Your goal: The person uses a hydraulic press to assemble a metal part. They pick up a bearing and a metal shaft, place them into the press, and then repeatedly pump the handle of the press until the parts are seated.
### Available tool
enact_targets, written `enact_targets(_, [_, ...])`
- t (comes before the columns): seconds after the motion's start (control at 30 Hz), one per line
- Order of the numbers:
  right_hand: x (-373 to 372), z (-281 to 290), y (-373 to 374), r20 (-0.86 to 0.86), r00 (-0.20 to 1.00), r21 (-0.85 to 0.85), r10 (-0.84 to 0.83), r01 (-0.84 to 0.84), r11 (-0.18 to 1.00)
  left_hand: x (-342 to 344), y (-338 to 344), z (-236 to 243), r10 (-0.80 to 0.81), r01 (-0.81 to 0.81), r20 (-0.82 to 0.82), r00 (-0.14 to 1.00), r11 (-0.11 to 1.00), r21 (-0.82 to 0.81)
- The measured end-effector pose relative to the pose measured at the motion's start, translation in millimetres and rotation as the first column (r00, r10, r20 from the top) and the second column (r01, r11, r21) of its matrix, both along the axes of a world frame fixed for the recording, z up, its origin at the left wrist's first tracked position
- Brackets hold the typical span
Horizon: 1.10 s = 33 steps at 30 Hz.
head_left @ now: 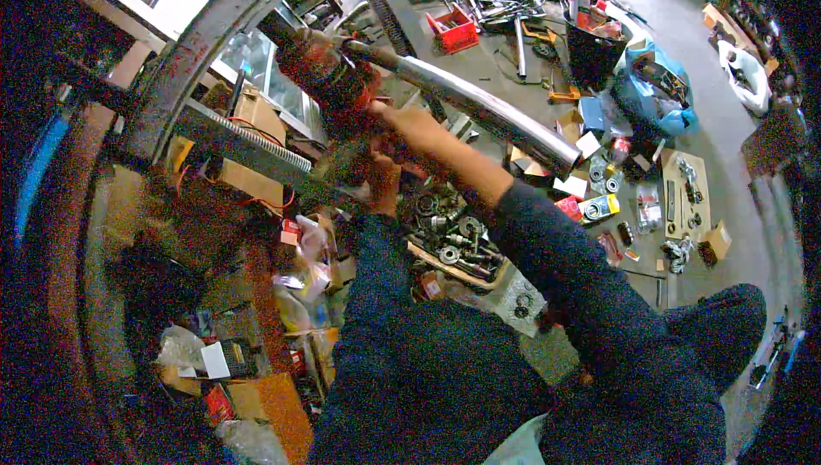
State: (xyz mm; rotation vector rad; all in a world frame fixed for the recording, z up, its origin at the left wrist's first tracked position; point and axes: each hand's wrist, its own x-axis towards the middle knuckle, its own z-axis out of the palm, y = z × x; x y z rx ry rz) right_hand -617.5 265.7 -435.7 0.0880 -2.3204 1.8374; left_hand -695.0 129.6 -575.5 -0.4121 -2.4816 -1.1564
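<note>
In the head view, the right hand [402, 129] reaches up to a dark red machine part [329, 76], its fingers seemingly against the near end. The left hand [383, 179] is just below, bent upward near the same end. Blur and dimness hide the fingertips, so I cannot tell whether either hand is closed on anything. The red part sits at upper left of centre, inside a grey metal frame [192, 59]; a shiny metal tube [505, 114] slants away to its right. Below the hands, a tray [457, 268] holds gears [451, 254]. The step in hand looks like two-handed work on the red part; the next move calls for a steady hold, clear of the tube.
</note>
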Motion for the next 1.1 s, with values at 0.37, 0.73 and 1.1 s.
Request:
enact_targets(0.37, [0, 46, 2, -0.351, 0.936, 0.537, 0.022, 0.182, 0.824, -8, 0, -3, 0.058, -0.058, -0.017, 0.998, 0.998, 0.003])
enact_targets(0.73, [41, 36, 31, -0.434, 0.901, 0.423, 0.002, 0.202, 0.883, -5, 26, -8, 0.012, -0.012, -0.013, 1.000, 1.000, 0.022])
enact_targets(1.1, [133, 171, 75, -0.954, 0.285, 0.251, -0.097, 0.932, 0.262, -9, 2, -10, 0.041, -0.041, -0.028, 0.999, 0.999, -0.025])
